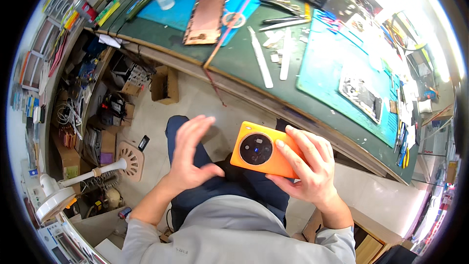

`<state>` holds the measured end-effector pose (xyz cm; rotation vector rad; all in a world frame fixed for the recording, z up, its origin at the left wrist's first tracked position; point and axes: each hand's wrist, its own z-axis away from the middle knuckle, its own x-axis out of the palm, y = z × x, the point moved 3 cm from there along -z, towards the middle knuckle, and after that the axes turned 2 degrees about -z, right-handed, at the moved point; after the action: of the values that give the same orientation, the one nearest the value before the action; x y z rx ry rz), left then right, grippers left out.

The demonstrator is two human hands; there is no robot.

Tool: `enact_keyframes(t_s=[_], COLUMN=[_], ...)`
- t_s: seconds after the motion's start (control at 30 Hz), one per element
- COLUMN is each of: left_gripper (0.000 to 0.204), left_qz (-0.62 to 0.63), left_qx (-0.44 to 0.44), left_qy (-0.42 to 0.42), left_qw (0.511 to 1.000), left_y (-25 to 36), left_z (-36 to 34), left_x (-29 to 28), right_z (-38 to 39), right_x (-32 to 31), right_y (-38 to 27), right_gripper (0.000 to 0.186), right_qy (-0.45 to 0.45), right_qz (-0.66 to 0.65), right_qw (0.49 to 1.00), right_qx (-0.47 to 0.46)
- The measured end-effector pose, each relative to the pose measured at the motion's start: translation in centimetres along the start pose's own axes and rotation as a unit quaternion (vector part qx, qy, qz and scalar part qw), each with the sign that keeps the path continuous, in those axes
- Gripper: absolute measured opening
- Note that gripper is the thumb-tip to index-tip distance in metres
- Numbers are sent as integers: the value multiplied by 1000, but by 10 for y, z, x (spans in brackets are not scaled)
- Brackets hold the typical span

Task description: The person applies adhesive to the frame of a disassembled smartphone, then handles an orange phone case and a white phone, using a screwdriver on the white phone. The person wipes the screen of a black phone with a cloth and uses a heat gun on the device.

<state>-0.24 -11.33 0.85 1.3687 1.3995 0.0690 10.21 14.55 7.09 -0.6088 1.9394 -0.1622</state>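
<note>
An orange smartphone point(273, 159) with a large round black camera module is held over my lap, its back facing up. My right hand point(310, 164) grips it by the right end, fingers across the back and thumb along the lower edge. To the left of the phone, my left hand point(191, 154) hovers above my thigh with fingers stretched out and thumb apart, touching nothing. A gap separates it from the phone.
Ahead stands a workbench with a dark green top point(234, 63). On it lie a copper-coloured phone panel point(205, 19), tweezers point(260, 58), a teal mat point(317, 63), and an opened phone point(360, 93). A small cardboard box point(165, 85) and a white fan point(56, 200) are at left.
</note>
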Motion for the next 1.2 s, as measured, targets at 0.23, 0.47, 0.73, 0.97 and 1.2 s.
enact_keyframes(t_s=[0.23,0.47,0.73,0.97,1.2], left_gripper=[96,85,52,21,73], left_qz=[-5,-29,10,119,130], left_qx=[217,311,393,451,297], left_qy=[-107,-174,-153,-17,-57], left_qw=[970,934,907,885,944], left_y=[80,124,160,157,130], left_z=[-104,-133,-119,-101,-139], left_x=[52,91,108,94,101], right_z=[36,73,107,119,113], right_x=[-60,-109,-137,-135,-142], right_y=[37,46,27,21,32], right_gripper=[66,69,67,63,59], right_qy=[33,11,31,80,84], right_qz=[7,26,55,142,167], right_qw=[999,997,993,980,977], right_qx=[26,73,101,115,102])
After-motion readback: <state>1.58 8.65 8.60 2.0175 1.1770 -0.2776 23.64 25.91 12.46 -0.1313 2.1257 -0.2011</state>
